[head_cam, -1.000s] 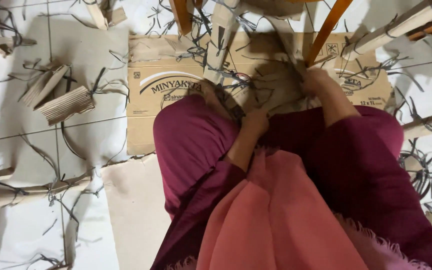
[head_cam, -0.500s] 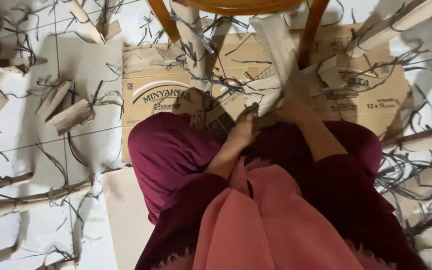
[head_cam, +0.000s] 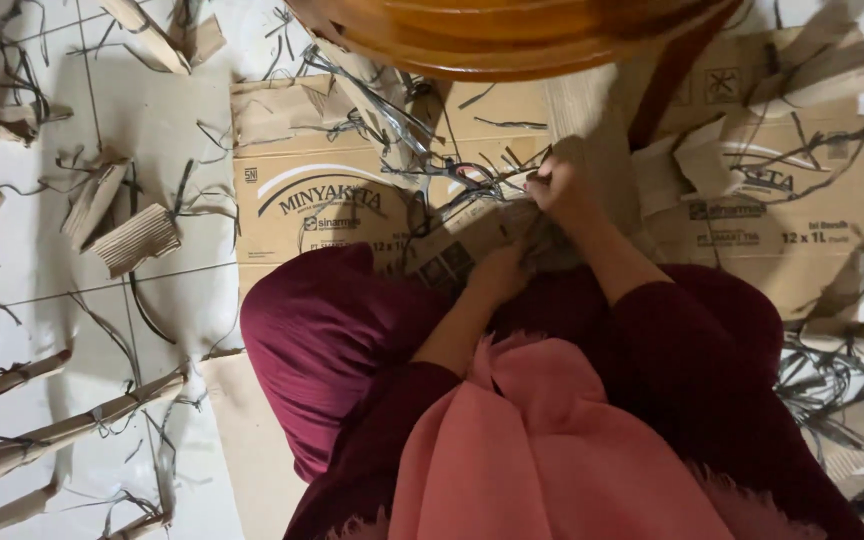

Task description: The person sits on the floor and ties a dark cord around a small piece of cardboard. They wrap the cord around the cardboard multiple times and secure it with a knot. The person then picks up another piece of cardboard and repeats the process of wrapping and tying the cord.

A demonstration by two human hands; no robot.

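a folded strip of cardboard (head_cam: 472, 235) is held over the lap, just above the flattened cardboard box (head_cam: 322, 190) spread on the tiled floor (head_cam: 42, 300). the left hand (head_cam: 500, 272) is closed on the strip's near end, fingers together around it. the right hand (head_cam: 562, 180) is clamped on its far end, among thin grey straps (head_cam: 422, 140). a wooden stool (head_cam: 512, 35) is seen just beyond. rolled cardboard pieces (head_cam: 137, 238) lie well apart to the left.

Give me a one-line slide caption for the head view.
Seated person's left hand and right hand grip a cardboard strip over flattened boxes, dark straps scattered around.
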